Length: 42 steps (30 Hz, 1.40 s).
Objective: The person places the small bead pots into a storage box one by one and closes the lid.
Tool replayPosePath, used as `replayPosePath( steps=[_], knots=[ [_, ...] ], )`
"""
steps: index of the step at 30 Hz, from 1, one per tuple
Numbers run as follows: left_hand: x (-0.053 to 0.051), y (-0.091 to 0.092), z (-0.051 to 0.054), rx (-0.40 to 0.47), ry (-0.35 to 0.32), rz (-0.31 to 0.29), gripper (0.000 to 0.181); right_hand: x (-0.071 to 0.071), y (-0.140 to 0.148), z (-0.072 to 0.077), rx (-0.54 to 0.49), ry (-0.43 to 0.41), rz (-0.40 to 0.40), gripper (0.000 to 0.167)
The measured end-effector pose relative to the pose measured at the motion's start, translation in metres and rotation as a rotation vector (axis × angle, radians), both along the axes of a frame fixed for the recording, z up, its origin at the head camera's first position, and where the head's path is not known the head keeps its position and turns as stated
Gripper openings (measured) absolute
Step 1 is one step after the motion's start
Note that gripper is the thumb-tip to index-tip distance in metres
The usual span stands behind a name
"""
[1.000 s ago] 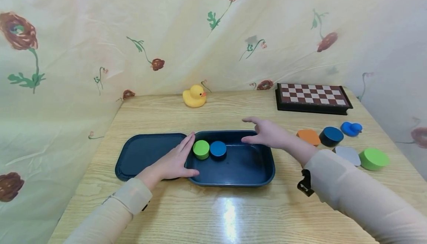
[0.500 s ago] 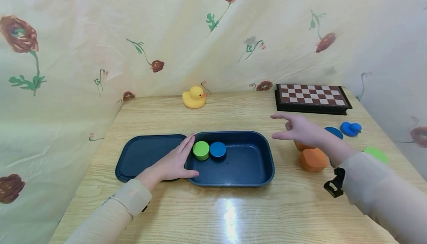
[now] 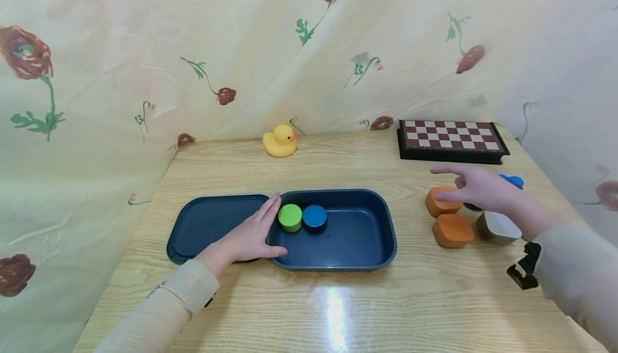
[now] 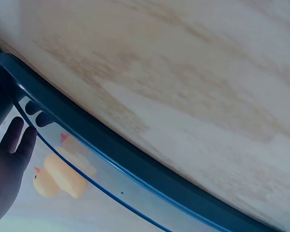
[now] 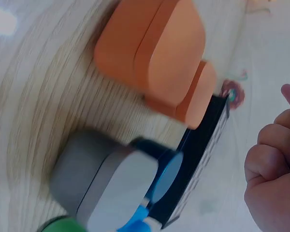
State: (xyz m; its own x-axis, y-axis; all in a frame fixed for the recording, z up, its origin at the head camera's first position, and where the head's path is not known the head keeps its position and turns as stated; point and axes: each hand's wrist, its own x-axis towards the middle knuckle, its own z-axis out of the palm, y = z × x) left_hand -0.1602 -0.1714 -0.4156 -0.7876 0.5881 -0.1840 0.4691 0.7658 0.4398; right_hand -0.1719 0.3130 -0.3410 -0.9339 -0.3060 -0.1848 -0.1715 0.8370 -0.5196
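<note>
The right grip point(image 3: 475, 186) held nothing: its index finger and thumb stood apart from each other, while the other fingers were curled toward the palm. It was to the right of the dark blue box point(image 3: 357, 237), at the far orange block point(image 3: 441, 208), whose top the thumb partly covered in the head view; whether there was contact, we could not tell. The left grip point(image 3: 256, 232) was also free of any object, with its fingers straight and laid along the left end of the box.

The near orange block point(image 3: 453, 230) stood likewise to the right of the box, and the grey block point(image 3: 498, 228) farther to the right of it. Inside the box, toward its left end, we saw the green cylinder point(image 3: 290, 218) and the blue cylinder point(image 3: 315, 218), side by side. The lid point(image 3: 210, 227) lay flat to the left of the box, partly hidden by the left grip.

As for handling, we judged the far orange block to be light, stiff and not fragile. Its sides looked smooth, so a loose pinch could perhaps slip. We considered two opposite upright sides, below the top edge, as the best place to take hold. The box seemed to us rigid, and good to steady by its rim.
</note>
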Motion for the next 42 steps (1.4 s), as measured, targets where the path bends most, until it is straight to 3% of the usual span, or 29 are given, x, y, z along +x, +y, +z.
replayPosePath(
  steps=[15,20,29,42],
  knots=[
    [0.000,-0.001,0.000,-0.001,-0.009,0.009,0.109,-0.009,0.043,-0.019,0.057,-0.088,-0.030,0.075],
    [0.000,-0.002,0.001,0.007,-0.004,0.008,0.109,-0.013,0.046,-0.025,0.076,-0.130,-0.040,0.078],
    [0.001,0.000,0.001,0.022,-0.010,0.003,0.108,-0.019,0.043,-0.033,0.142,-0.151,0.016,0.081],
    [-0.001,-0.001,-0.002,0.026,-0.004,0.002,0.109,-0.022,0.042,-0.036,0.163,-0.114,0.020,0.079]
  ],
)
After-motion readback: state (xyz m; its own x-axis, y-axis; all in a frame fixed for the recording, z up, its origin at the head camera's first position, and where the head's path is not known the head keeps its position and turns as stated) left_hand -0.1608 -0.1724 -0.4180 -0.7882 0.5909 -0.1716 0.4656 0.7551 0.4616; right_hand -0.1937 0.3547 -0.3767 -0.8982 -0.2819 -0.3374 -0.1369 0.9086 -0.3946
